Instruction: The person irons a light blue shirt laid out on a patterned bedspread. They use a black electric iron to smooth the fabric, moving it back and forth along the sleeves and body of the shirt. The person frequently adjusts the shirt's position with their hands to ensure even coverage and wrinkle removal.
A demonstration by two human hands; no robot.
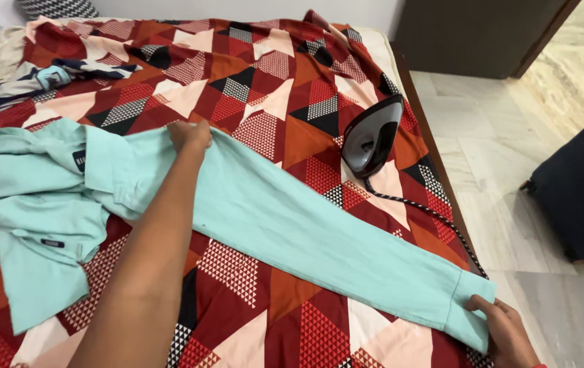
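Looking down through the head camera, we see a mint-green shirt [258, 211] of smooth woven cloth spread over a bed [435, 170]. One long sleeve runs as a flat tapering band from the picture's centre toward five o'clock, where it ends in a stitched cuff. The body of the shirt lies bunched in soft folds at nine o'clock, with small dark labels on the collar and hem.

Our left hand [190, 135] sits just above centre, at about eleven o'clock from the middle, fingers closed in a pinch on the cloth near the shoulder end of the sleeve. Our right hand [506, 334] is at the five o'clock corner, fingers curled and gripping the edge of the cuff, holding the sleeve drawn out straight between the two hands.

Under the shirt lies a bedsheet [285, 88] printed with sharp triangles in red, rust, pale peach and black, some filled with fine dotted or checked patterns. At two o'clock from the centre a black iron [372, 136] stands on its heel on the sheet, its grey soleplate smooth and rounded to a point, well apart from the sleeve. Its braided black-and-white cord [435, 218] trails toward four o'clock along the bed's edge.

At ten o'clock a heap of crumpled clothes [6, 61] lies on the bed. At three o'clock the marble floor [510, 163] shines, pale and polished.
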